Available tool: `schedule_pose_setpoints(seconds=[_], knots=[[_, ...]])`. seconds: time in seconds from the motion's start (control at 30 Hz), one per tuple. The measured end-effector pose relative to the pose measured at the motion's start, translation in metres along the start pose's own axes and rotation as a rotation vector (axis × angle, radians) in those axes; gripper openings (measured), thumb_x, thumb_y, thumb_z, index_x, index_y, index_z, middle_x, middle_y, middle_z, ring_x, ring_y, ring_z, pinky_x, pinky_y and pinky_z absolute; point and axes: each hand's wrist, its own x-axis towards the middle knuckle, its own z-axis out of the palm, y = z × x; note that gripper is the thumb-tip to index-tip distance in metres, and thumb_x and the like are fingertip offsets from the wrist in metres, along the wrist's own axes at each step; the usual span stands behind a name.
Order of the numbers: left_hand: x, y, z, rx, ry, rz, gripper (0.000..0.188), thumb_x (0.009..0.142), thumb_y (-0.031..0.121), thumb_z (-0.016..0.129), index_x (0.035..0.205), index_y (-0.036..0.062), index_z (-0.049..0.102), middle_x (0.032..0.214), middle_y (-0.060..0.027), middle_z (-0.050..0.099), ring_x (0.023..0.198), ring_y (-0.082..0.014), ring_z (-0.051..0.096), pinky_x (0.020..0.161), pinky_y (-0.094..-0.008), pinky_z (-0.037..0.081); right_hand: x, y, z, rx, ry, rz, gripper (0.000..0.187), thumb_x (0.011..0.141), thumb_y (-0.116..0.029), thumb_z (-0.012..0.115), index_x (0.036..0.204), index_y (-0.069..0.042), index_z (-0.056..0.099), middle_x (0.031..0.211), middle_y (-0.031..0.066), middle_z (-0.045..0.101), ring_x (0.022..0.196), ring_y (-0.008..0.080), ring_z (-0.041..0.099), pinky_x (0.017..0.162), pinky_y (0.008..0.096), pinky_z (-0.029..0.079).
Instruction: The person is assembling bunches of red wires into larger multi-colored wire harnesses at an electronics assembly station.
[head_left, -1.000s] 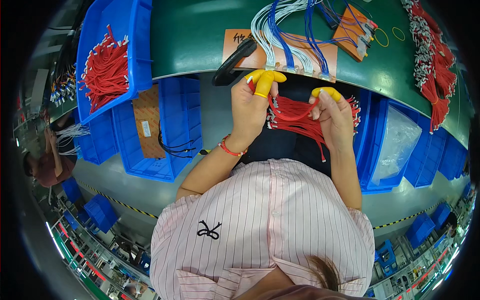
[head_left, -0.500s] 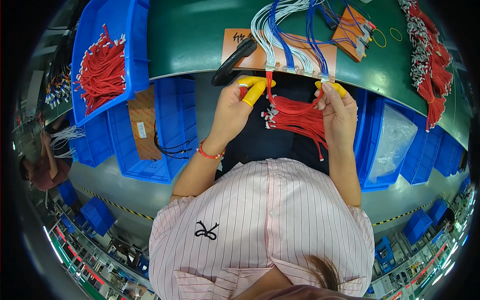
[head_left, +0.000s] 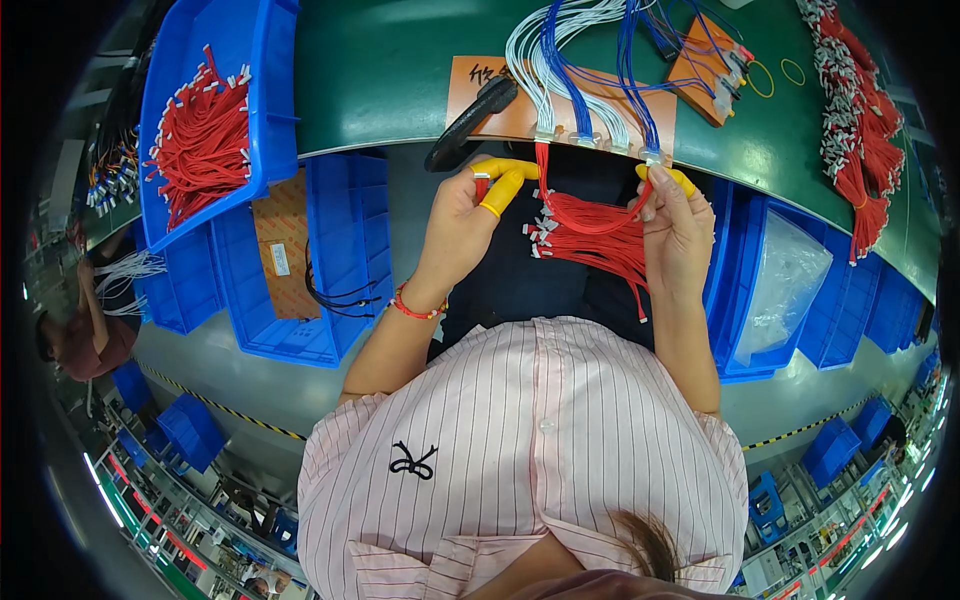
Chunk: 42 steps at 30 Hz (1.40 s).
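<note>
My left hand (head_left: pixel 462 222), with yellow finger cots on thumb and index finger, is closed at the left end of a red cable (head_left: pixel 590 228). A small white connector with red wire (head_left: pixel 482 178) also shows between its fingers. The cable sags across to my right hand (head_left: pixel 682 222), whose thumb and yellow-cotted index finger pinch its other end. Both cable ends meet white connectors at the board edge, one at the left (head_left: pixel 543 136) and one at the right (head_left: pixel 650 157). Below the sagging cable lies a bundle of red cables (head_left: pixel 600 247) with white ends, on my lap.
White and blue wires (head_left: pixel 530 60) run over an orange board (head_left: pixel 475 85) on the green table (head_left: pixel 380 80). A black curved handle (head_left: pixel 470 122) juts over the edge. A blue bin (head_left: pixel 275 150) holds red cables at left; more red cables (head_left: pixel 860 130) lie at right.
Both hands keep almost the same position and grip. The whole view has shifted slightly, and the red cable still hangs between the hands.
</note>
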Motion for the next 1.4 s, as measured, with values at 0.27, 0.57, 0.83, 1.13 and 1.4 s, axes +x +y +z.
schedule_pose_setpoints(seconds=[0.27, 0.57, 0.83, 1.13, 1.4], knots=[[0.003, -0.001, 0.005, -0.013, -0.002, 0.000, 0.023, 0.098, 0.012, 0.050, 0.110, -0.0007, 0.064, 0.058, 0.0093, 0.043, 0.045, 0.0017, 0.028, 0.042, -0.0190, 0.019, -0.003, 0.006, 0.008, 0.184, 0.073, 0.067, 0.013, 0.092, -0.011, 0.063, 0.096, 0.001, 0.065, 0.081, 0.0040, 0.065, 0.060, 0.0074, 0.050, 0.064, 0.0229, 0.046], [0.008, 0.015, 0.015, -0.211, 0.013, -0.061, 0.024, 0.099, 0.016, 0.049, 0.100, -0.0028, 0.064, 0.054, 0.0089, 0.038, 0.043, 0.0007, 0.025, 0.042, -0.0203, 0.017, -0.002, -0.003, 0.002, -0.089, -0.036, 0.112, 0.023, 0.095, -0.018, 0.059, 0.103, 0.003, 0.065, 0.089, 0.0047, 0.066, 0.079, 0.0086, 0.056, 0.079, 0.0231, 0.044], [0.014, 0.023, 0.016, -0.296, -0.125, -0.062, 0.032, 0.101, 0.020, 0.044, 0.107, -0.0030, 0.065, 0.067, -0.0005, 0.058, 0.044, 0.0003, 0.026, 0.041, -0.0193, 0.020, 0.001, 0.001, 0.004, -0.194, -0.220, -0.006, 0.032, 0.101, -0.022, 0.049, 0.106, 0.005, 0.064, 0.086, 0.0074, 0.065, 0.083, 0.0112, 0.057, 0.081, 0.0259, 0.043], [0.016, 0.019, 0.018, -0.286, -0.157, -0.042, 0.030, 0.101, 0.023, 0.046, 0.099, -0.0015, 0.064, 0.088, -0.0137, 0.069, 0.050, -0.0035, 0.039, 0.047, -0.0193, 0.033, -0.004, -0.001, 0.004, -0.196, -0.248, -0.026, 0.032, 0.100, -0.022, 0.050, 0.103, 0.005, 0.065, 0.077, 0.0071, 0.064, 0.077, 0.0123, 0.058, 0.078, 0.0260, 0.043], [-0.009, 0.031, -0.017, -0.619, -0.128, 0.320, 0.036, 0.102, 0.028, 0.044, 0.098, -0.0048, 0.059, 0.077, -0.0086, 0.062, 0.057, -0.0139, 0.051, 0.055, -0.0285, 0.041, 0.001, 0.014, -0.001, -0.728, -0.392, -0.187, 0.023, 0.095, -0.018, 0.058, 0.098, 0.003, 0.065, 0.093, 0.0095, 0.064, 0.082, 0.0203, 0.059, 0.081, 0.0331, 0.042]])
